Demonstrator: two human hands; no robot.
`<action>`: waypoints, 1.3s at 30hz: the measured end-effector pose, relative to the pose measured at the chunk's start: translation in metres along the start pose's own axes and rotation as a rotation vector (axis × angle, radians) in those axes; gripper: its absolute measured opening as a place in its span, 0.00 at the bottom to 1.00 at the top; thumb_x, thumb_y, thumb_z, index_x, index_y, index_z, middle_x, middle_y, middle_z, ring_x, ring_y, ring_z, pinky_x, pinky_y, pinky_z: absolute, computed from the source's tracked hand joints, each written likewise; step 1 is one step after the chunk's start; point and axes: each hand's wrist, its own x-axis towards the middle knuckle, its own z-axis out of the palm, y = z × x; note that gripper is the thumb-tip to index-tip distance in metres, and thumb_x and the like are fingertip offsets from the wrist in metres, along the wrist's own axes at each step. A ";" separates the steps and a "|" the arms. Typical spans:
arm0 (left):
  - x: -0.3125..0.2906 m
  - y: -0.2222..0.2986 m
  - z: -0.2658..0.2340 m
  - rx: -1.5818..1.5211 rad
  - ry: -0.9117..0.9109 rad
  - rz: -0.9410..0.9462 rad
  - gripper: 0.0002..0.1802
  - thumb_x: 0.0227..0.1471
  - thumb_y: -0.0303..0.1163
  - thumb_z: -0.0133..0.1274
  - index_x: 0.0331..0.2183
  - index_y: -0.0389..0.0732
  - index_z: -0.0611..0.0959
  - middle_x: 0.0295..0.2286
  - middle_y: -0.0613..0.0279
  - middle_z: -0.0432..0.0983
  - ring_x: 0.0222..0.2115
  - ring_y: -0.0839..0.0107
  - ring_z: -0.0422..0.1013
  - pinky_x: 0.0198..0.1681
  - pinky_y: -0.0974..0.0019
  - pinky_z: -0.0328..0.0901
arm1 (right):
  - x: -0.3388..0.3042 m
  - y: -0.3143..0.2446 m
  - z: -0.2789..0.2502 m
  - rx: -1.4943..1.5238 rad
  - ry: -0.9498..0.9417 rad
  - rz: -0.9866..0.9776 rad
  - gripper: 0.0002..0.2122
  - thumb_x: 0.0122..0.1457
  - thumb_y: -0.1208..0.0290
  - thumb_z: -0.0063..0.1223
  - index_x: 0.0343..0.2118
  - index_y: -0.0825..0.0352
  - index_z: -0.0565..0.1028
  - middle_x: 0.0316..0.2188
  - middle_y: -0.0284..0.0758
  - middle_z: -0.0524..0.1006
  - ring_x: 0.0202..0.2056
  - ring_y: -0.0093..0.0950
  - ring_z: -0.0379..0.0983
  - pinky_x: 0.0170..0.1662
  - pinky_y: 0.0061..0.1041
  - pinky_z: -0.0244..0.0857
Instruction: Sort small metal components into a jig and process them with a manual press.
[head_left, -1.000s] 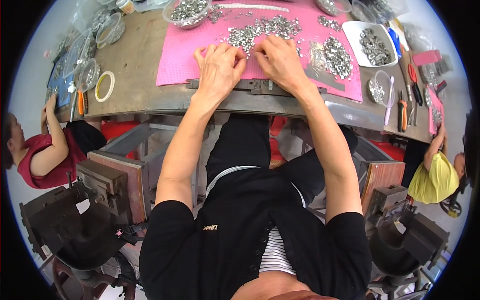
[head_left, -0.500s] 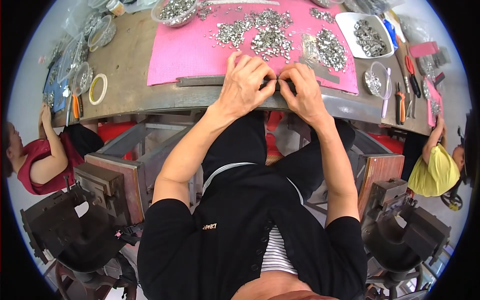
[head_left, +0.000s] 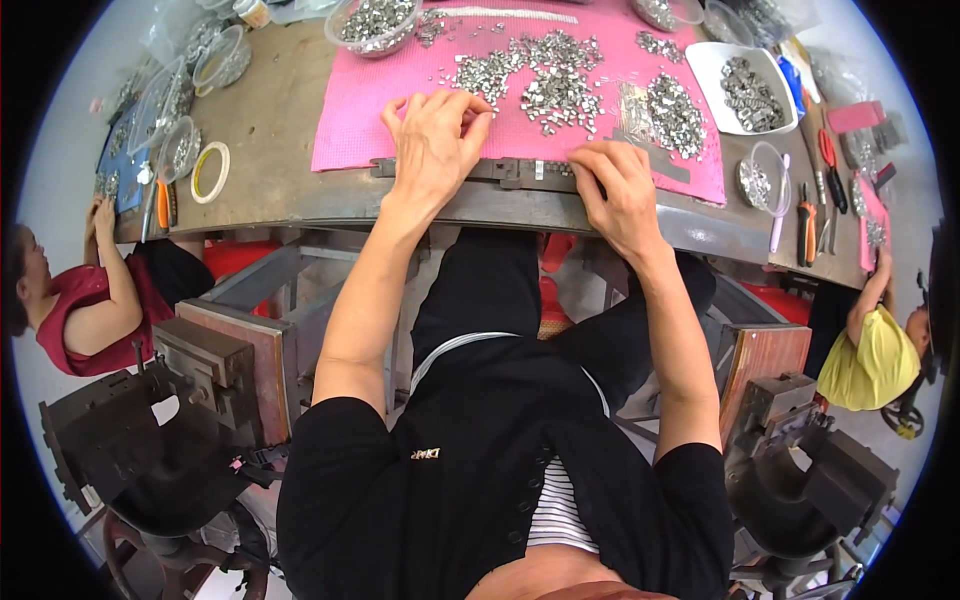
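We had our left hand (head_left: 432, 140) half-curled over the mat (head_left: 350, 120) near metal bits (head_left: 560, 95), right hand (head_left: 620, 192) curled at the bar (head_left: 511, 173); couldn't tell if either held anything.

The count found one left hand (head_left: 432, 145), one right hand (head_left: 622, 190), one pink mat (head_left: 352, 125), one segmented metal fixture (head_left: 515, 172), one white tray (head_left: 704, 90), one loose tape roll (head_left: 206, 199), one red-handled tool (head_left: 827, 149), two co-workers (head_left: 88, 312) and two dark machines (head_left: 140, 435). Small metal pieces (head_left: 560, 95) were too numerous to count.

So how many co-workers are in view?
2: a person in red at far left and a person in yellow at far right. Others may be outside the frame.
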 end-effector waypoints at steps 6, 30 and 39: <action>0.003 -0.004 0.004 0.023 -0.053 0.003 0.07 0.50 0.35 0.64 0.33 0.46 0.85 0.29 0.71 0.80 0.35 0.69 0.72 0.55 0.53 0.51 | 0.051 0.020 0.048 0.088 -0.117 -0.027 0.08 0.57 0.76 0.57 0.39 0.60 0.81 0.32 0.33 0.76 0.37 0.33 0.73 0.44 0.33 0.62; 0.021 -0.022 0.007 0.031 -0.166 0.208 0.05 0.55 0.36 0.62 0.34 0.49 0.85 0.30 0.71 0.76 0.37 0.67 0.70 0.58 0.46 0.50 | 0.005 0.008 -0.009 0.333 -0.108 0.302 0.04 0.56 0.80 0.58 0.34 0.68 0.76 0.31 0.36 0.76 0.36 0.36 0.74 0.43 0.34 0.65; -0.003 0.036 0.013 -0.151 -0.107 0.283 0.05 0.54 0.29 0.58 0.34 0.43 0.80 0.32 0.64 0.75 0.39 0.63 0.72 0.57 0.47 0.54 | -0.010 0.002 -0.008 0.146 -0.093 0.172 0.06 0.52 0.81 0.60 0.33 0.66 0.76 0.34 0.33 0.75 0.40 0.34 0.72 0.44 0.33 0.61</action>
